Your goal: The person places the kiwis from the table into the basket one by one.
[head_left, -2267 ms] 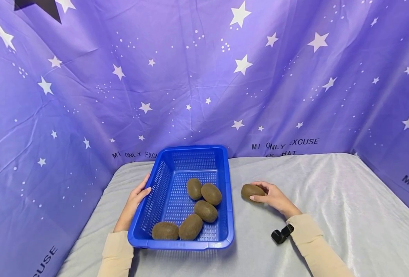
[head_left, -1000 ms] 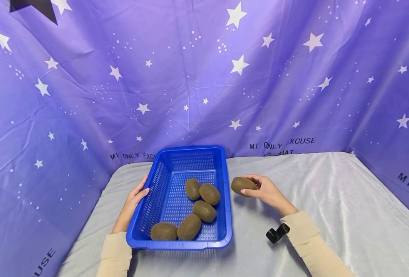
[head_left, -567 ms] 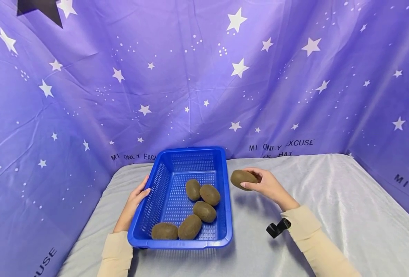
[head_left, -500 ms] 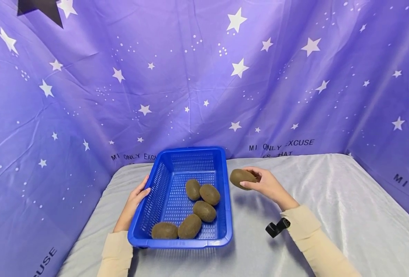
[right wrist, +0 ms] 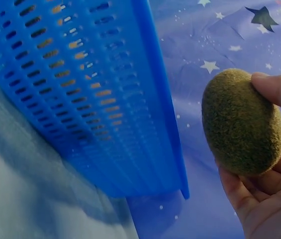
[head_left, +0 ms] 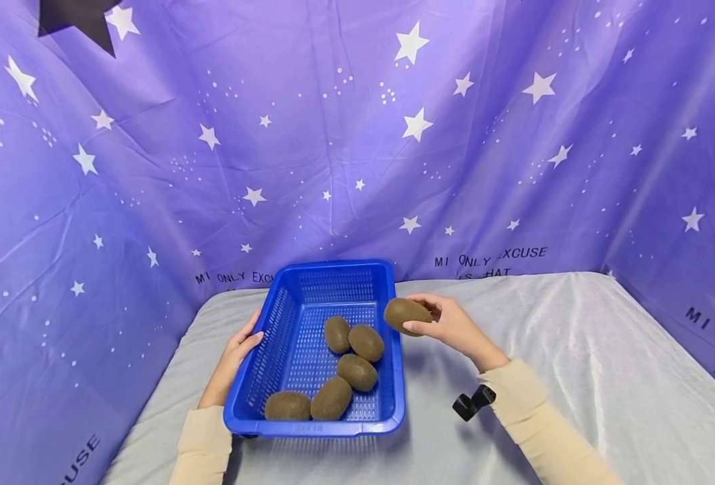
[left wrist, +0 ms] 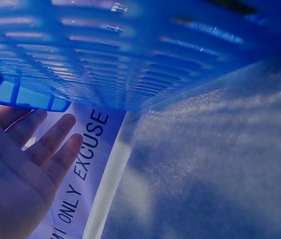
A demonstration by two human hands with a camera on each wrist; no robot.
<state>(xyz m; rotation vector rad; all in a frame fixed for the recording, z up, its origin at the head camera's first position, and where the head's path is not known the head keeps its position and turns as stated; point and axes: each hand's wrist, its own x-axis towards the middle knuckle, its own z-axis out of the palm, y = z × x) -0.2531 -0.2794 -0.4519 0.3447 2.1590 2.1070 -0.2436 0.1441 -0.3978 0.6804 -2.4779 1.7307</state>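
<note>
My right hand (head_left: 457, 327) holds a brown, fuzzy kiwi (head_left: 407, 315) between thumb and fingers, raised at the right rim of a blue plastic basket (head_left: 398, 377). Close up in the right wrist view, the kiwi (right wrist: 242, 122) hangs beside the basket's slotted outer wall (right wrist: 80, 84). My left hand (head_left: 234, 353) is at the basket's left rim, thumb over the edge and fingers on the outside. From below, the left wrist view has that hand's fingers (left wrist: 55, 139) nearly straight under the rim. Several more kiwis (head_left: 357, 372) lie inside the basket, toward its right and front.
A light grey cloth (head_left: 545, 337) covers the table under the basket. Purple star-printed curtains (head_left: 357, 135) close off the back and both sides. A black camera (head_left: 474, 403) is strapped at my right wrist.
My right hand has lifted the kiwi off the cloth and brought it left to the basket's right rim. The left hand and the kiwis in the basket keep their places.
</note>
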